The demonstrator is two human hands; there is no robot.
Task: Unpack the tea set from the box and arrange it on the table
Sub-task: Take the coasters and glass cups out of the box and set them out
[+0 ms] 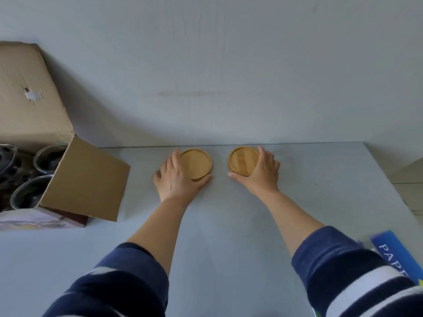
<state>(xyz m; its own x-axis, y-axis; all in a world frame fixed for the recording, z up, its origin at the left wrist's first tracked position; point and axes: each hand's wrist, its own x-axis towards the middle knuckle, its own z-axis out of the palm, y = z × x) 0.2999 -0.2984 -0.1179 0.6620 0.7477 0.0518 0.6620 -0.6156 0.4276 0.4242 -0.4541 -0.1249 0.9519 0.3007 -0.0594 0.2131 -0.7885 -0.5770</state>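
Now we had both hands spread: left hand (176, 177) cupping one coaster (195, 163), right hand (263, 171) the other coaster (242, 160), flat near table (229, 225) back edge, prob. leaving room w/ glasses (49, 157) unpacked in box (29, 110).

Left hand (177, 177) and right hand (261, 173) each grip a round wooden coaster, left coaster (196, 163) and right coaster (242, 160), flat on the grey table (229, 225) near its far edge. Open cardboard box (34, 138) at left holds glass cups (49, 157).
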